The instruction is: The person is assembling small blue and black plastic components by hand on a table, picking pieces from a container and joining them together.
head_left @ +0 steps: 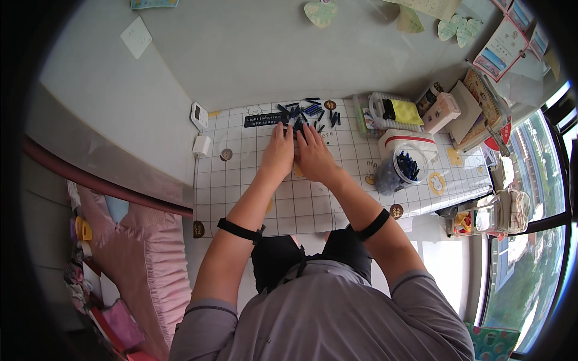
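Head view; clock centred on the hands, twelve toward the wall.

Hands, two: left hand point(279, 151), right hand point(315, 155), side by side. Fingers of both stretched forward, the left's close together, the right's slightly parted; cannot tell whether they grip anything.

Small dark-blue sticks point(312, 110), over a dozen, overlapping, exact count not possible: loose on the gridded desk cover point(235, 186), from eleven to one o'clock, the nearest at the fingertips. Long axes mixed: farthest stick nine to three; rightmost ones nearly twelve to six. Ends too small to tell apart. The fingers hide part of the pile.

Clear jar point(387, 179), one, between three and four, more sticks inside.

White pouch point(409, 139), one, red-trimmed, three o'clock.

Pink box point(442, 112), one, two o'clock.

White timer point(199, 116), one, between nine and ten.
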Demonstrator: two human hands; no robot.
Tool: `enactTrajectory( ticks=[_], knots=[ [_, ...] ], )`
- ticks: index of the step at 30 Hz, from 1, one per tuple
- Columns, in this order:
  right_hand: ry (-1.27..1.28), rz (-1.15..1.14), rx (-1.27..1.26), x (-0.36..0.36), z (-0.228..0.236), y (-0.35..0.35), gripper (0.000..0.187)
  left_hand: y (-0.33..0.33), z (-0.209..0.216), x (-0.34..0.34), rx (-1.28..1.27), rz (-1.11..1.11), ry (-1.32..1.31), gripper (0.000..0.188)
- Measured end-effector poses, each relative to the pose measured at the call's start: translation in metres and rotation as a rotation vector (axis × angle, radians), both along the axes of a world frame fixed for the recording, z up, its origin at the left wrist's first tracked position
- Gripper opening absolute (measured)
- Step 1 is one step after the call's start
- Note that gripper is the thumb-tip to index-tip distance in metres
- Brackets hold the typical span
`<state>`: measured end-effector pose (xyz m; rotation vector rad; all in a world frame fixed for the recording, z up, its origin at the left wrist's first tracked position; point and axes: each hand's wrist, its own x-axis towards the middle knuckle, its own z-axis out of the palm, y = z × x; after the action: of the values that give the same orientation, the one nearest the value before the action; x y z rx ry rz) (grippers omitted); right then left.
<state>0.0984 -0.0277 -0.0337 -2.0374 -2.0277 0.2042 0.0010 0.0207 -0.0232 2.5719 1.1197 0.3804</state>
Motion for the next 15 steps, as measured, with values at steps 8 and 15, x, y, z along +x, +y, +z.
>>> enactTrajectory(
  ticks=[8,15],
  knots=[
    [0.122,0.115,0.135,-0.002,-0.003,-0.036,0.051,-0.024,-0.002,-0.015,-0.03,-0.073,-0.014,0.048],
    [0.274,0.195,0.228,0.0,-0.004,-0.058,0.037,-0.047,-0.009,-0.021,-0.073,-0.113,-0.218,0.047]
  ],
)
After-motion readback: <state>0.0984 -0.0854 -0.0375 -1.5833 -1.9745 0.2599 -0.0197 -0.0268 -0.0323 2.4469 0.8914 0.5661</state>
